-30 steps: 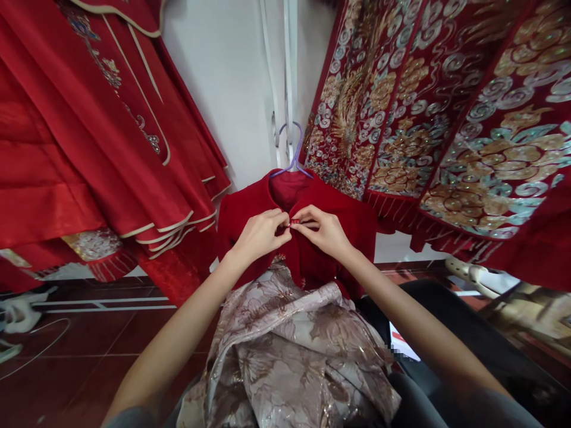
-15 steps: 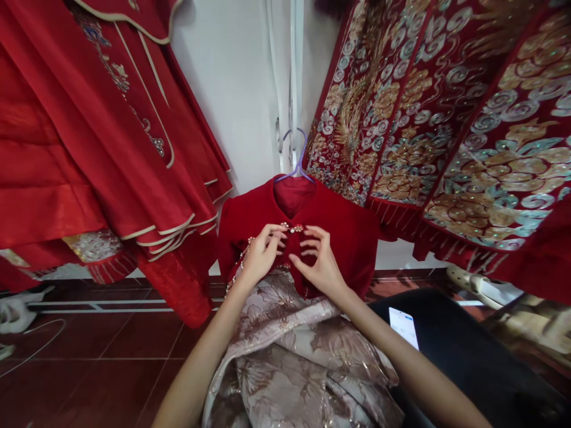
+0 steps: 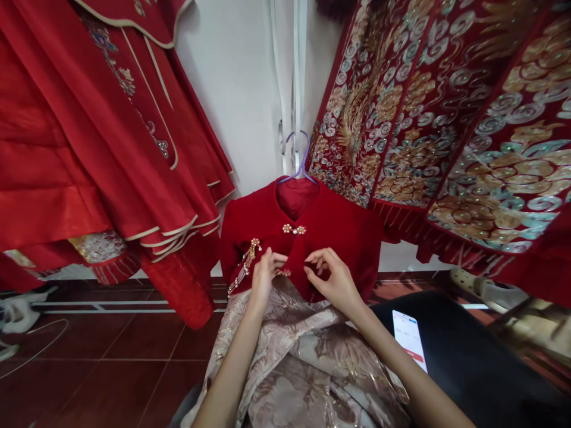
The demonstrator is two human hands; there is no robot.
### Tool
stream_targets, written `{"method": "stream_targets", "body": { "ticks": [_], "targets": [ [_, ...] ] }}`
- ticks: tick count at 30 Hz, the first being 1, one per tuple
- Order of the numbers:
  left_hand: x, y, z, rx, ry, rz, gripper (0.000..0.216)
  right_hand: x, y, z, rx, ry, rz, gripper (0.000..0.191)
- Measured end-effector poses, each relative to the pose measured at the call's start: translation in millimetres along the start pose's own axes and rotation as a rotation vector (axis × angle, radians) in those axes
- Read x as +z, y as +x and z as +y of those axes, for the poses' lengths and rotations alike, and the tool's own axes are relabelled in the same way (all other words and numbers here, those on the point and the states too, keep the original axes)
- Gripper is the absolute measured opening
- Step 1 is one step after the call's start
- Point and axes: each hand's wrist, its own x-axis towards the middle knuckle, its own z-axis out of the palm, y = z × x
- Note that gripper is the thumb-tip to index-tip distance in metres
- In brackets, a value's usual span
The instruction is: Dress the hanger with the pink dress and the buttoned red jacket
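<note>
A short red jacket (image 3: 348, 232) hangs on a purple hanger (image 3: 304, 156) in front of me. Its neck is joined by a beaded flower clasp (image 3: 294, 229); below that, the front parts and a fold shows. My left hand (image 3: 266, 273) is at the left front edge, fingers bent against the cloth, beside a lower beaded clasp (image 3: 284, 273) that is partly hidden. Near the right front edge, my right hand (image 3: 333, 276) has its fingers curled, thumb and fingertips slightly apart. A beaded brooch with dangling strands (image 3: 245, 264) sits on the jacket's left side.
Patterned beige-pink fabric (image 3: 307, 368) is spread below the jacket. Red garments (image 3: 147, 148) hang at left, and an embroidered red-and-gold one (image 3: 414, 119) at right. A lit phone (image 3: 409, 342) lies on a black seat (image 3: 473, 356). Shoes (image 3: 504, 294) stand at far right.
Both hands have come down from the neck clasp to the lower front of the jacket. The neck clasp and brooch now show fully. The view has shifted slightly.
</note>
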Motion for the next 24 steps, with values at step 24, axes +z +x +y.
{"method": "stream_targets", "body": {
  "ticks": [24],
  "targets": [
    [-29, 10, -24, 0.339, 0.281, 0.412, 0.050, 26, -7, -3, 0.112, 0.259, -0.186, 0.021]
  ]
}}
